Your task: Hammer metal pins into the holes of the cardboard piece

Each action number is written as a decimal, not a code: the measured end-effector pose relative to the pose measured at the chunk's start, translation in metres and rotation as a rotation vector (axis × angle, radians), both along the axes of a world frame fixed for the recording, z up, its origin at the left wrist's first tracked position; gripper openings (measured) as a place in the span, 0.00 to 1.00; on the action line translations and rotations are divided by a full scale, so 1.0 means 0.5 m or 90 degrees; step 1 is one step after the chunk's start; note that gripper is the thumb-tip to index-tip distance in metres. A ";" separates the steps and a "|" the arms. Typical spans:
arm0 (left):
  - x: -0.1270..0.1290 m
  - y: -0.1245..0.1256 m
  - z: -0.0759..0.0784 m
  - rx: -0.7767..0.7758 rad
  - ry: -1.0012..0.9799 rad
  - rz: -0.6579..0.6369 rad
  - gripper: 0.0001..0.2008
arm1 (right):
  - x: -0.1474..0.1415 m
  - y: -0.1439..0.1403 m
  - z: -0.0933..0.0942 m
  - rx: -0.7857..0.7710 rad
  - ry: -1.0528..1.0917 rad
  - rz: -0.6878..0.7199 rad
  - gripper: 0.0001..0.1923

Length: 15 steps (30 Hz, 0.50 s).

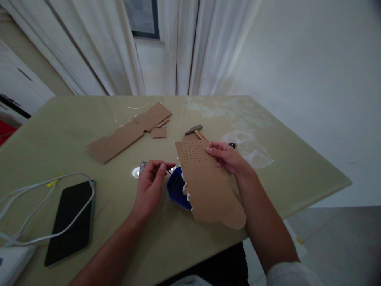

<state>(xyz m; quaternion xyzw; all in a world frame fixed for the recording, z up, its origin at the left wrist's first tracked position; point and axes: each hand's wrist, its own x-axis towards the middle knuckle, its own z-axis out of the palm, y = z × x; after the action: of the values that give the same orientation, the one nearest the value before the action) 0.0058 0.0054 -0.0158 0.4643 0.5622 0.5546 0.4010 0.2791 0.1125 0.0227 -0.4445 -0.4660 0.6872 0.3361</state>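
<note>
My right hand (pixel 228 157) presses on the right edge of a torn brown cardboard sheet (pixel 206 184) whose upper part carries a grid of small punched holes. That sheet lies over a blue perforated block (pixel 175 190). My left hand (pixel 151 180) pinches a thin dark nail between thumb and fingers just left of the sheet, above the blue block. A small hammer (pixel 195 130) with a wooden handle lies just behind the sheet.
A long cardboard strip (pixel 127 133) with scraps lies at centre left. A black phone (pixel 71 220) under a white cable (pixel 35 198) sits near left. A clear plastic bag (pixel 251 149) lies right of my hand. A small shiny item (pixel 138 171) sits by my left hand.
</note>
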 end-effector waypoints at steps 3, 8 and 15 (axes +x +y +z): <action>0.001 0.001 -0.003 -0.003 -0.012 0.003 0.17 | -0.019 -0.001 -0.013 -0.024 -0.009 0.033 0.28; -0.001 0.006 -0.010 -0.006 -0.023 0.009 0.20 | -0.032 0.001 -0.031 -0.031 -0.042 0.048 0.28; -0.001 0.004 -0.003 -0.005 -0.017 0.007 0.20 | -0.029 0.001 -0.032 -0.039 -0.048 0.028 0.28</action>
<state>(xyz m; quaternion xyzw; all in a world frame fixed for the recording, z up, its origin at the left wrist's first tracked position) 0.0052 0.0076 -0.0172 0.4523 0.5616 0.5606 0.4071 0.2644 0.1130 0.0068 -0.4697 -0.4671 0.6910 0.2893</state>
